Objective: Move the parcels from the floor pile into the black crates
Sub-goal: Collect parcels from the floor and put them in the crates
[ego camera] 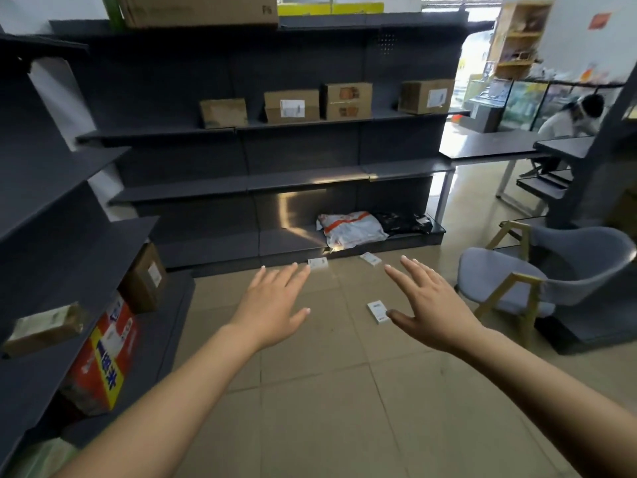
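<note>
Both hands, left hand (275, 305) and right hand (432, 307), reach out with fingers spread wide, empty. Small white parcels (378, 312) lie scattered on the floor before the dark shelving (310, 188). No black crates visible; parcels risk being misplaced.

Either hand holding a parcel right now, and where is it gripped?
Nothing is held. The left hand and the right hand are both open, fingers spread, above the floor.

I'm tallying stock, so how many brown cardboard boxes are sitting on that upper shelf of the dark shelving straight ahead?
4, side by side on one shelf: a plain brown cardboard box leftmost, a white-labelled one next, a taller one, and a labelled one at the right end. None looks hidden.
</note>
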